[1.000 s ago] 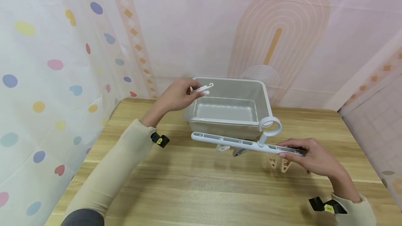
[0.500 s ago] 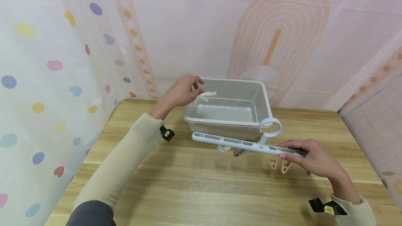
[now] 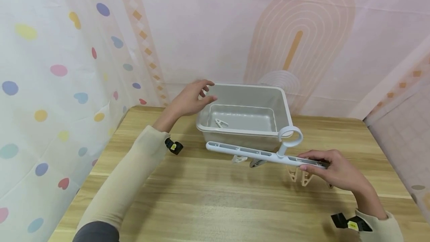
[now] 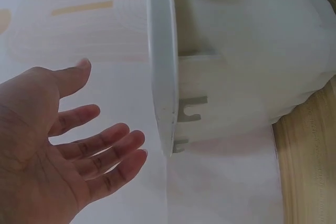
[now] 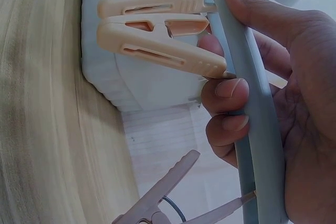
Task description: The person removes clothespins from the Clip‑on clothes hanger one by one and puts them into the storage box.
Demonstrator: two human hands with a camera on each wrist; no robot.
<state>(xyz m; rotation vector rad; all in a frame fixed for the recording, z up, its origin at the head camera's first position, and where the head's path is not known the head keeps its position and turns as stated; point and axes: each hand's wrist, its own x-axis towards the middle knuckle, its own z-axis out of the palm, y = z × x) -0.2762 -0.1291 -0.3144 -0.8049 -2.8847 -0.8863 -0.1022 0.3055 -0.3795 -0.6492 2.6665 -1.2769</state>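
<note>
My left hand hovers at the left rim of a grey plastic bin, fingers loosely bent and holding nothing; the left wrist view shows its spread fingers apart from the bin. A small white clothespin lies inside, at the bin's left end. Before the bin, my right hand grips the right end of a pale blue clip hanger with a round hook. From its bar hang a white clothespin, a grey one and peach clothespins. A pinkish clothespin hangs lower in the right wrist view.
Everything stands on a wooden table. A patterned curtain hangs right behind the bin, and a dotted one closes off the left side. Beyond the table's right edge lies a pale tiled surface.
My left hand has let go of the white clothespin, which dropped into the bin, and the hand has drawn back slightly left. My right hand and the hanger have stayed put.
</note>
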